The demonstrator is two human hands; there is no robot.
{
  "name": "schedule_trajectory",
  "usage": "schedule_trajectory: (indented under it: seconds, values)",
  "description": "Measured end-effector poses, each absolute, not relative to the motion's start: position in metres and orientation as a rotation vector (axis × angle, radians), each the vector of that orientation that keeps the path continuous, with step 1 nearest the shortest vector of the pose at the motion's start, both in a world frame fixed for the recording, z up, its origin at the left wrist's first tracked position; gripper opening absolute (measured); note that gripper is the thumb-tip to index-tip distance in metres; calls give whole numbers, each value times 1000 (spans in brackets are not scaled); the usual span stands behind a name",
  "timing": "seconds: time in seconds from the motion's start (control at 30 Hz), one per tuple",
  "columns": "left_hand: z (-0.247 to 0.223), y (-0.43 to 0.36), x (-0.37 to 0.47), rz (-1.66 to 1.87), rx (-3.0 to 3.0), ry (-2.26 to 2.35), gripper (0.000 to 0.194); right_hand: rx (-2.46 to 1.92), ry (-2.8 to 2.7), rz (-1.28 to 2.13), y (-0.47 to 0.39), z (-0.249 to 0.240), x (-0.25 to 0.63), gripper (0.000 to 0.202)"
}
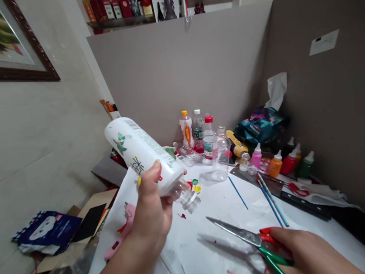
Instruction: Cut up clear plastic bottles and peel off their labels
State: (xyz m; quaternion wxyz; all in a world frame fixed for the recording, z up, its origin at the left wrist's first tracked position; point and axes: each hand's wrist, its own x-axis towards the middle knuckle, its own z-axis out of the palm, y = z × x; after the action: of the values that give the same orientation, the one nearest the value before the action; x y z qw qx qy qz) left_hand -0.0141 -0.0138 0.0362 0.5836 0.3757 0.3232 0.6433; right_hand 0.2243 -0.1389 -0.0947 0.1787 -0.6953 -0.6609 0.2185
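Note:
My left hand (152, 198) is wrapped round a large bottle (143, 149) with a white printed label. The bottle is tilted, its clear neck pointing down to the right over the white table surface (200, 253). In my right hand (299, 252) are scissors (240, 233) with red and green handles; their blades look closed and point up to the left, below the bottle's neck and apart from it. Part of the right hand's fingers is hidden behind the handles.
Several plastic bottles (209, 140) stand at the back. Paint bottles (275, 165), brushes (270, 201), a knife (305, 203) and red-handled scissors (298, 189) lie right. A pink glue gun (124, 232) lies left, near a blue packet (47, 231). Grey panels (186, 72) enclose the back and right.

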Motion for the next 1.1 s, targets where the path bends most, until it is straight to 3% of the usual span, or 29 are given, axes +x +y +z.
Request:
schedule_trajectory:
  seconds: [0.03,0.13,0.23,0.4,0.5,0.67,1.1]
  values:
    - [35,-14,-13,1498,880,759,39,-2007,-1941,524,-134,-93,230,2]
    - [32,-17,-9,1490,879,812,39,-2012,-2077,355,-123,-94,242,21]
    - [31,-22,-5,1490,875,855,41,-1873,-2147,256,-119,-84,243,25]
    - [29,-32,-1,1417,946,838,42,-1082,-1899,15,-116,-32,204,34]
    - [28,-38,-1,1388,970,842,47,-838,-1883,-118,-105,-12,175,42]
    - [28,-40,-1,1408,972,828,47,-753,-1852,-188,-87,-10,154,25]
    - [25,-39,2,1419,1005,794,45,-655,-1925,-405,-84,-12,153,24]
